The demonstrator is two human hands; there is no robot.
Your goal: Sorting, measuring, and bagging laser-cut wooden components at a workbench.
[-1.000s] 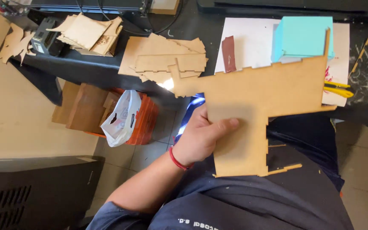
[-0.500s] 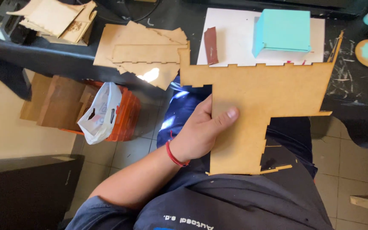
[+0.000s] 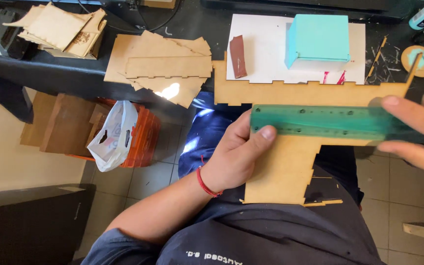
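Our left hand (image 3: pixel 236 157) grips the T-shaped brown fibreboard panel (image 3: pixel 295 147), thumb pinning the translucent green ruler (image 3: pixel 320 122) there; right hand (image 3: pixel 418 132) fingers pinch the ruler's end. We judge it might skid sideways.

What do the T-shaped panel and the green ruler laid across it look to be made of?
T-shaped panel: probably thin fibreboard or similar pressed wood, matte tan, with no visible grain and notched edges that look machine-cut. Green ruler: seemingly translucent plastic, glossy, since the panel's edge shows faintly through it. The left hand pins one end, the right hand the other.
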